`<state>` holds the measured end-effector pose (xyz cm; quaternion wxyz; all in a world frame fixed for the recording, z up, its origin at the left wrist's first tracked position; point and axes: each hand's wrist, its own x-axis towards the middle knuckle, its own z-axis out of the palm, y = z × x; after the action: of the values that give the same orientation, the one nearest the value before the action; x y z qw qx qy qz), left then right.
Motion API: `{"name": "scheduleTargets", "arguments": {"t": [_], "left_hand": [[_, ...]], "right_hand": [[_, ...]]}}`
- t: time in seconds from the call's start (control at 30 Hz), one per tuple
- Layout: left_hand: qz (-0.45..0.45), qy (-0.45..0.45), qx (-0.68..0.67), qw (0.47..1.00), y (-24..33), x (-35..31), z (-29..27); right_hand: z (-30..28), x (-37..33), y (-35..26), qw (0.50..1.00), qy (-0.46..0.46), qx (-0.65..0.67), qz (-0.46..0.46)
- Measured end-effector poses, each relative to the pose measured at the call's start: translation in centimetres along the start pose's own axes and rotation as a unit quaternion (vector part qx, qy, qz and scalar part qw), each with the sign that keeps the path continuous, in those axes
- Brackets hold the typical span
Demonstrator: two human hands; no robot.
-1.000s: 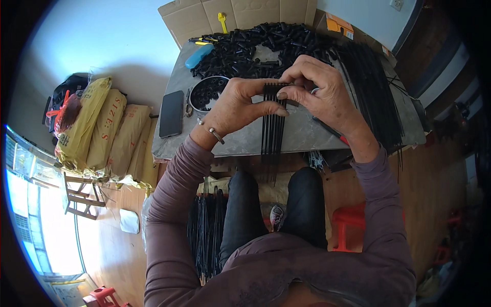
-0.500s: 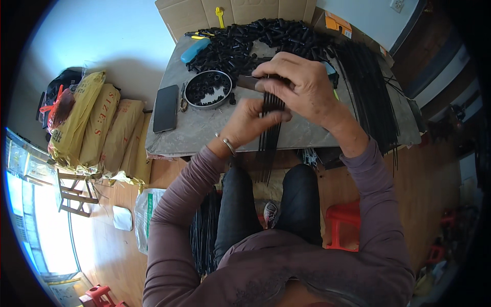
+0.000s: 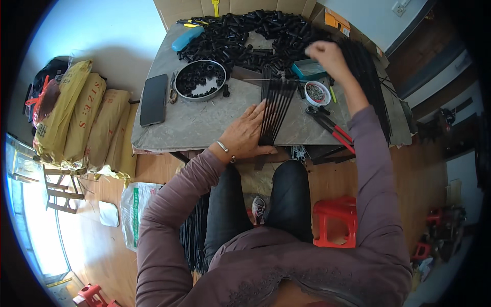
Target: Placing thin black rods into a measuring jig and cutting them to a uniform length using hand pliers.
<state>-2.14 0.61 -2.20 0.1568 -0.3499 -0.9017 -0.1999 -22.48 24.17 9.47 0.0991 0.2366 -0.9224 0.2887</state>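
My left hand (image 3: 248, 130) is closed round the near end of a bundle of thin black rods (image 3: 279, 110) at the table's front edge. The rods fan out from its fingers toward the far side, some lying side by side and others spread. My right hand (image 3: 327, 55) is lifted off to the right, above the edge of a heap of short black tubular parts (image 3: 271, 48). Its fingers are curled, and whatever may be in them cannot be made out. A thin light rod or wire (image 3: 255, 79) crosses by the bundle's far end.
A round tin (image 3: 176, 84) of small black rings stands by a phone (image 3: 153, 100). Right of the bundle are a white tub (image 3: 317, 93), red-handled pliers (image 3: 335, 134) and a teal box (image 3: 307, 67). Long black rods (image 3: 363, 77) cover the right side. A red stool (image 3: 335, 215) stands below.
My right hand has let go of the rods and moved right, over the heap's edge. My left hand has come nearer with the bundle's near end, and the rods now fan out.
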Motion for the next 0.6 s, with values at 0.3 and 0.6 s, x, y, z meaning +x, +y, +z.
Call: {"name": "scheduleTargets", "arguments": {"t": [0.3, 0.6], "left_hand": [[-0.063, -0.014, 0.025, 0.998, 0.7, -0.1, -1.1], [-0.047, -0.017, 0.007, 0.999, -0.2, -0.5, -2.1]], "right_hand": [[4.7, 1.0, 3.5, 0.951, -0.125, -0.282, 0.005], [3.3, 1.0, 4.0, 0.969, 0.080, -0.217, -0.085]]}}
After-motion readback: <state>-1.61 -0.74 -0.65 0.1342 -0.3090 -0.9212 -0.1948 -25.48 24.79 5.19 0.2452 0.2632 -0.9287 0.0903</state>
